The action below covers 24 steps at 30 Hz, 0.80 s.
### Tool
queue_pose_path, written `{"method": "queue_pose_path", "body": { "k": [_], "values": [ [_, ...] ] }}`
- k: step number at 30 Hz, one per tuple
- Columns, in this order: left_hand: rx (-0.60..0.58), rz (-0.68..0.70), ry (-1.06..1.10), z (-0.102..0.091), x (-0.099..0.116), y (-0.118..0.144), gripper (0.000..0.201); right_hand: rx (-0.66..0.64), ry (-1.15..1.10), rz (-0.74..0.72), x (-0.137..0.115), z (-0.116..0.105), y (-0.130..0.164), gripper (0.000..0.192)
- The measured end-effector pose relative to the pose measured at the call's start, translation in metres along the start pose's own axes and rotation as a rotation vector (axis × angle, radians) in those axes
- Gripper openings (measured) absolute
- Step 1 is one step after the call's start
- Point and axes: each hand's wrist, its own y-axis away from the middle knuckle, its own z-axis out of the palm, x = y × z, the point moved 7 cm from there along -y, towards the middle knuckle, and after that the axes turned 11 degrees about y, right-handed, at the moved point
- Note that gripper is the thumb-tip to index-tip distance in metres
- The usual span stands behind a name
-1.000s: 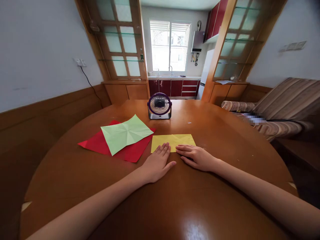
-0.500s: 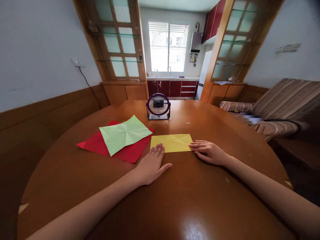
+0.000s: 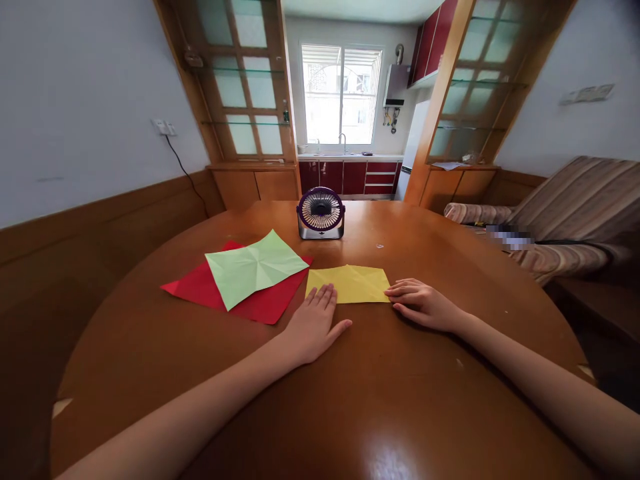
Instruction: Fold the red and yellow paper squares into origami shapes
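Round wooden tabletop [image 3: 320, 400], kitchen window behind. Head view only: three paper sheets on it. One yellow sheet [image 3: 353, 283], folded to a rectangle, lies mid-table. One green sheet [image 3: 255, 267] lies unfolded on one red sheet [image 3: 200, 288], toward the left edge. One small purple fan [image 3: 321, 213] stands near the far edge. Left hand [image 3: 313, 327] flat, fingers together, fingertips on the yellow sheet's near-left corner. Right hand [image 3: 423, 305] flat, fingertips at its near-right corner. Neither hand grips anything.
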Motion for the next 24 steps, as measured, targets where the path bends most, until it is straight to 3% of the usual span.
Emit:
{"method": "queue_pose_path", "body": {
  "k": [11,15,17,24],
  "values": [
    [0.039,0.349,-0.100,-0.008,0.037,-0.036,0.037,0.023,0.094,-0.041,-0.018,-0.005,-0.006,0.016],
    [0.018,0.511,-0.239,-0.006,0.045,-0.038,0.019,0.022,0.092,-0.068,-0.028,-0.007,-0.009,0.017],
    [0.017,0.567,-0.286,-0.004,0.048,-0.035,0.019,0.016,0.085,-0.076,-0.032,-0.006,-0.010,0.018],
    [0.036,0.572,-0.284,-0.004,0.045,-0.030,0.018,0.029,0.042,-0.082,-0.034,-0.010,-0.011,0.020]
  ]
}}
